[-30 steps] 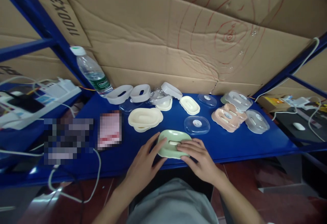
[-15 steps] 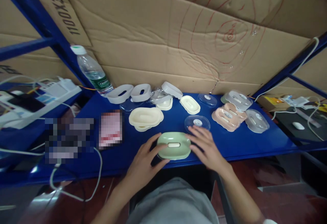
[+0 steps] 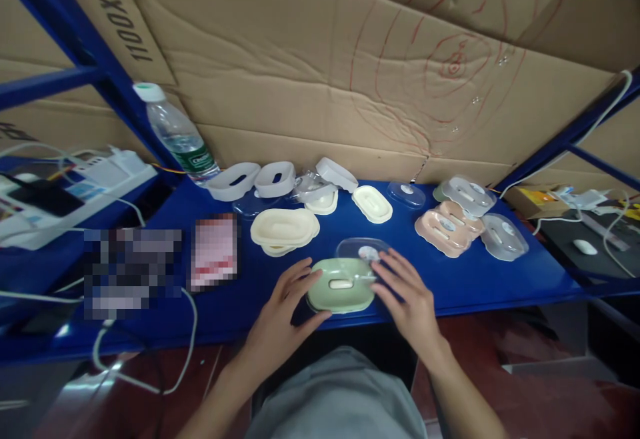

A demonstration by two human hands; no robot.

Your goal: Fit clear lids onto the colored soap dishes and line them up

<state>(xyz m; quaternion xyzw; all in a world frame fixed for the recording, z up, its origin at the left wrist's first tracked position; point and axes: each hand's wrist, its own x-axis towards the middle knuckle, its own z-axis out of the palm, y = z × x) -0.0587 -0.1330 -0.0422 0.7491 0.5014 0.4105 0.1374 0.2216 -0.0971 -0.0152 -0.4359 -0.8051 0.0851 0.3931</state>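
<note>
A green oval plastic case (image 3: 333, 299) with a pale bar in its central slot sits at the table's front edge. My left hand (image 3: 287, 299) grips its left end, thumb at the near edge and fingers over the far side. Pinched by its right end in my right hand (image 3: 407, 292) is a clear plastic lid (image 3: 353, 248) with a round white sticker. The lid is tilted over the far edge of the green case and overlaps it. Whether the two touch I cannot tell.
Stacked cream trays (image 3: 283, 229) and a single cream tray (image 3: 373, 204) lie behind. White oval rings (image 3: 233, 182) stand near a water bottle (image 3: 183, 139). Right of them are lidded peach cases (image 3: 440, 232), a lidded white case (image 3: 504, 239) and another clear lid (image 3: 406, 194).
My right hand has taken hold of the clear lid and drawn it left and nearer, over the green case's far edge. My left hand stays at the case.
</note>
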